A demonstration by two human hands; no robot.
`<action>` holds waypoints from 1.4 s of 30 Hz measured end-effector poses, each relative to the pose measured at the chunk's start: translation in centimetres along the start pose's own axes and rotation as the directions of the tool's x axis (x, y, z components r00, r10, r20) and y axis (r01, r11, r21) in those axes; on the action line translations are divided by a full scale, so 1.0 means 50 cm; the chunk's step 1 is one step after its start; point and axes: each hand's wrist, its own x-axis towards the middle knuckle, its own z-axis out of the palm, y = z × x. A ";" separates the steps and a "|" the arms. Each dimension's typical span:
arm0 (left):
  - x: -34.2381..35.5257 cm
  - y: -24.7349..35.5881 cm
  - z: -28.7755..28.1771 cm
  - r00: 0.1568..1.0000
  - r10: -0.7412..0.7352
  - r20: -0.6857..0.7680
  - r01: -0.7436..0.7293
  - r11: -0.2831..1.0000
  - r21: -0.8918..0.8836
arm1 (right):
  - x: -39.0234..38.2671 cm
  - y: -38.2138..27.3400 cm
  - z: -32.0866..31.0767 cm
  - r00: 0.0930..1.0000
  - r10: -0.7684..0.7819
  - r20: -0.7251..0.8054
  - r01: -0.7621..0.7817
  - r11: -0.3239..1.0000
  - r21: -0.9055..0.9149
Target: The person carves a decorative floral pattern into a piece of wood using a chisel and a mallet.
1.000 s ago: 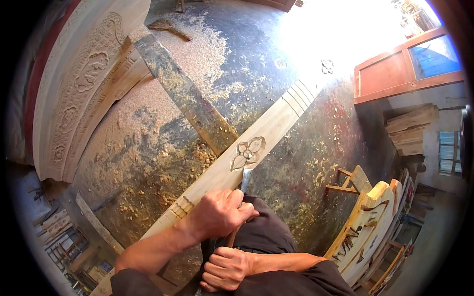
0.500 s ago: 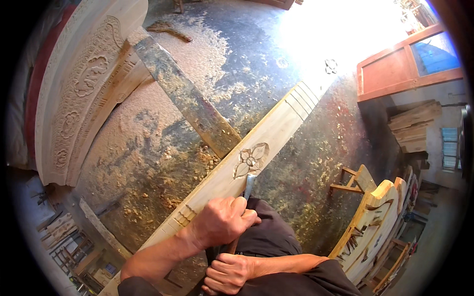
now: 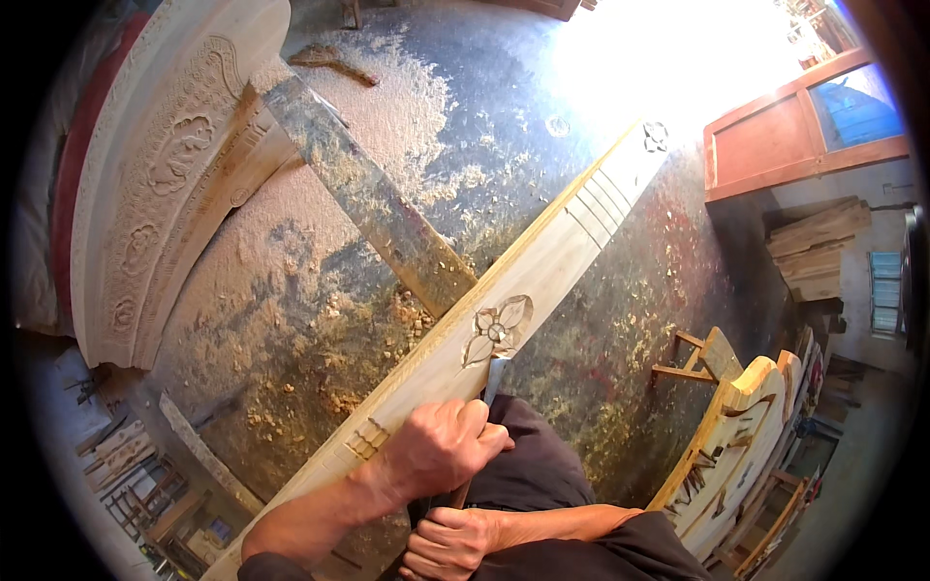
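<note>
A long pale wooden board runs diagonally from the lower left to the upper right, a four-petalled flower carved into its face. My left hand is closed round a chisel just behind its metal blade. The blade's tip meets the board at the flower's lower edge. Nearer my body, my right hand is wrapped around the lower part of the chisel's wooden handle. My fingers hide much of that handle.
A weathered plank reaches the board from the far left, where a large carved panel stands. Several carving tools lie on a pale wooden piece at right. Wood chips and sawdust cover parts of the floor.
The view has shifted slightly, and the flower appears a little lower. Both hands keep their hold on the chisel, its tip still at the flower's lower edge.
</note>
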 end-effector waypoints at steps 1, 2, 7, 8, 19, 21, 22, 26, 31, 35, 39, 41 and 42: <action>0.000 0.001 0.001 1.000 -0.002 -0.001 0.002 1.000 0.004 | -0.002 0.001 0.000 1.000 0.000 -0.001 0.000 1.000 0.005; 0.000 0.001 0.001 1.000 -0.005 0.005 0.005 1.000 0.007 | -0.004 0.001 0.001 1.000 0.003 -0.004 -0.003 1.000 0.012; -0.001 0.005 0.001 0.999 -0.022 0.027 0.021 0.999 0.028 | -0.012 -0.001 0.000 1.000 0.006 0.006 -0.006 1.000 0.008; 0.001 0.004 0.001 0.999 -0.020 0.031 0.019 0.999 0.040 | -0.012 0.004 -0.001 1.000 -0.009 0.003 0.009 1.000 0.001; 0.005 0.011 0.007 0.998 -0.053 -0.015 0.054 0.997 0.048 | -0.008 0.014 -0.027 1.000 -0.003 0.030 0.002 0.999 0.041; 0.002 0.014 0.014 0.998 -0.036 -0.049 0.038 0.999 0.038 | -0.009 0.008 -0.043 0.997 0.010 0.077 -0.015 0.998 0.060; 0.007 0.011 0.016 0.997 -0.016 -0.076 0.018 0.999 0.028 | -0.014 0.005 -0.042 0.998 0.011 0.057 -0.015 0.998 0.068; 0.028 0.021 -0.014 0.965 0.000 -0.261 0.010 0.999 0.037 | -0.017 0.002 -0.101 0.990 -0.039 0.132 0.034 0.999 0.041; 0.039 0.021 0.002 0.953 0.038 -0.302 -0.002 0.993 0.118 | -0.022 -0.013 -0.166 0.973 0.035 0.228 -0.030 0.999 -0.025; 0.041 0.033 0.014 0.963 0.099 -0.252 -0.071 0.990 0.121 | -0.053 -0.044 -0.231 0.954 0.151 0.258 -0.127 0.986 -0.109; 0.041 0.040 0.036 0.971 0.141 -0.194 -0.120 0.986 0.116 | -0.072 -0.053 -0.240 0.948 0.185 0.258 -0.156 0.979 -0.131; 0.041 0.041 0.038 0.974 0.147 -0.171 -0.126 0.984 0.128 | -0.083 -0.055 -0.233 0.954 0.185 0.234 -0.160 0.980 -0.120; 0.038 0.043 0.038 0.976 0.150 -0.159 -0.129 0.983 0.133 | -0.096 -0.053 -0.226 0.960 0.176 0.219 -0.154 0.982 -0.111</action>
